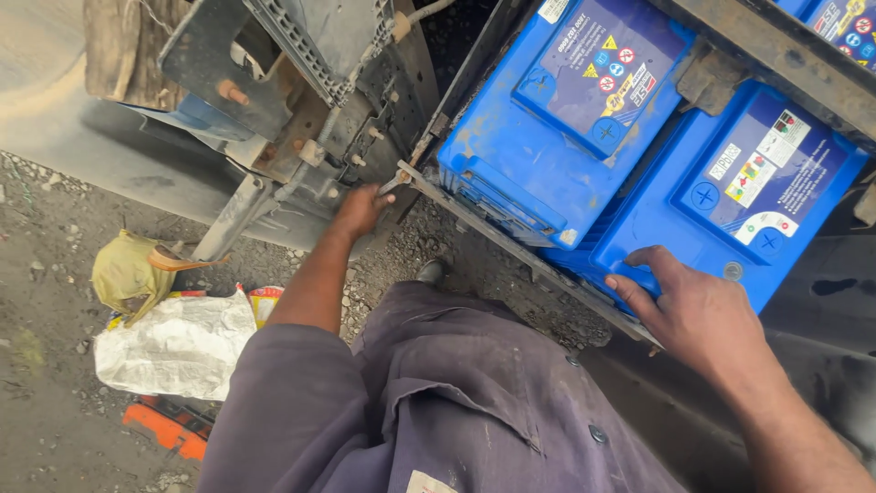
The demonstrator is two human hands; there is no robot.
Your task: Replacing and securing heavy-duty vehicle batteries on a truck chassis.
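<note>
Two big blue vehicle batteries sit side by side in a metal tray (511,242) on a truck frame. My right hand (693,310) rests on the front edge of the nearer battery (730,192), fingers curled over its rim. My left hand (360,210) reaches out to the tray's left corner and grips a small metal spanner (394,181) set against a bolt there. The other battery (557,110) lies further left, under a rusty hold-down bar (776,50).
Rusty brackets and a grey metal step (301,91) stand left of the tray. On the gravel ground lie a white sack (173,347), a yellow cloth bag (132,274) and an orange tool (164,429). My grey overall fills the bottom centre.
</note>
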